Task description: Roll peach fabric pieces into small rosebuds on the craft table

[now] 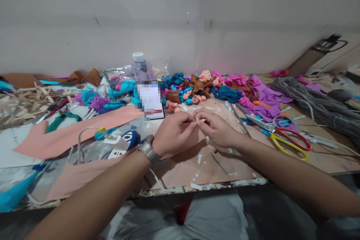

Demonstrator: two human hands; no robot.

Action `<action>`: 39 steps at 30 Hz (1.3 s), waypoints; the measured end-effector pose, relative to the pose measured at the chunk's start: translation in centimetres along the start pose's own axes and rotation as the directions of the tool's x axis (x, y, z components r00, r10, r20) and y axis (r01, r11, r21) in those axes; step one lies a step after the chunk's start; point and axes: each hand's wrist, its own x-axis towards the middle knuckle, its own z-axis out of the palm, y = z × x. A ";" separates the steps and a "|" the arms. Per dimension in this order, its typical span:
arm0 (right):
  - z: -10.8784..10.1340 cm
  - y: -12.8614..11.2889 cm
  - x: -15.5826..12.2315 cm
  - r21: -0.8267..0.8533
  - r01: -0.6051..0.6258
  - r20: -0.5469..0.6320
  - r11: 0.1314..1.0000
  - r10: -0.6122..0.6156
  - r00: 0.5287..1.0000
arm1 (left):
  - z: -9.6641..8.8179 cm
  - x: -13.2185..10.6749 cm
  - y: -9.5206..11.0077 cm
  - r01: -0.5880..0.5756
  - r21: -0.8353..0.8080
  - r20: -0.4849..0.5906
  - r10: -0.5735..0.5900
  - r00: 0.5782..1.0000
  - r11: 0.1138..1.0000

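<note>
Above the middle of the work surface, my left hand (176,133) and my right hand (216,129) meet, fingertips pinched together. Peach crepe paper (194,140) shows just beneath the fingers and appears to run up into the pinch; its upper end is hidden by them. Right behind the hands lies a heap of crumpled and rolled crepe paper in brown (200,85), teal (229,93) and purple (263,92), with a few peach paper rosettes (199,99). A phone (159,110), partly blurred out, is propped beyond my left hand.
Scissors (291,138) with red and yellow handles lie to the right, near a grey yarn bundle (303,93). At left are peach sheets (81,129), green-handled pliers (63,120) and a blue-white power strip (122,144). A bottle (142,67) and a tumbler (315,54) stand behind.
</note>
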 end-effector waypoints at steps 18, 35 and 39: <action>-0.5 -0.2 0.0 -0.033 0.020 -0.096 0.999 -0.023 0.995 | -0.7 0.3 -0.4 0.050 -0.091 0.023 -0.048 0.999 0.995; 0.0 0.6 0.1 0.114 -0.050 -0.039 0.992 0.055 0.998 | -0.4 0.3 -0.4 0.062 -0.122 0.019 -0.060 0.998 0.991; -0.2 1.0 0.3 0.172 -0.080 -0.078 0.982 0.095 0.992 | -0.6 0.4 -0.6 0.088 -0.185 0.009 -0.088 0.996 0.979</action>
